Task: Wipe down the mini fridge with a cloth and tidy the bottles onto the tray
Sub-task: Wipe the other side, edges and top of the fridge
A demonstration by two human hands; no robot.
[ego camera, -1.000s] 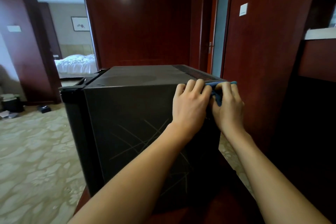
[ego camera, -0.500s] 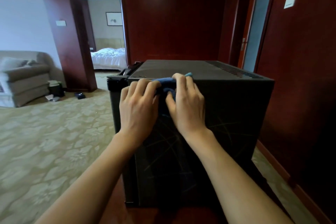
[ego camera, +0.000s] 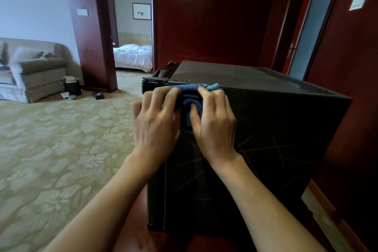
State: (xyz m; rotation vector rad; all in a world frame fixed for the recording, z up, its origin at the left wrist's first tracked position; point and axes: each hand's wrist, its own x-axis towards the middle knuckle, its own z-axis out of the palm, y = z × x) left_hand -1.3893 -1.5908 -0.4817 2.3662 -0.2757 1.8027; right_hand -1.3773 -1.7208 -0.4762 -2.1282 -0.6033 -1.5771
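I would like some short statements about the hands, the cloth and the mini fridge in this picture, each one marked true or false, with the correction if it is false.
1. Both hands press a blue cloth against the mini fridge. True: the left hand and the right hand are both on it.
2. The cloth lies at the upper edge of the fridge's side panel, near the corner beside the door. True.
3. The cloth is white. False: it is blue.
4. Bottles stand on top of the fridge. False: no bottles or tray show in this view.
5. A bed with white bedding shows through the doorway. True.
6. The floor around the fridge is bare tile. False: it is patterned carpet.
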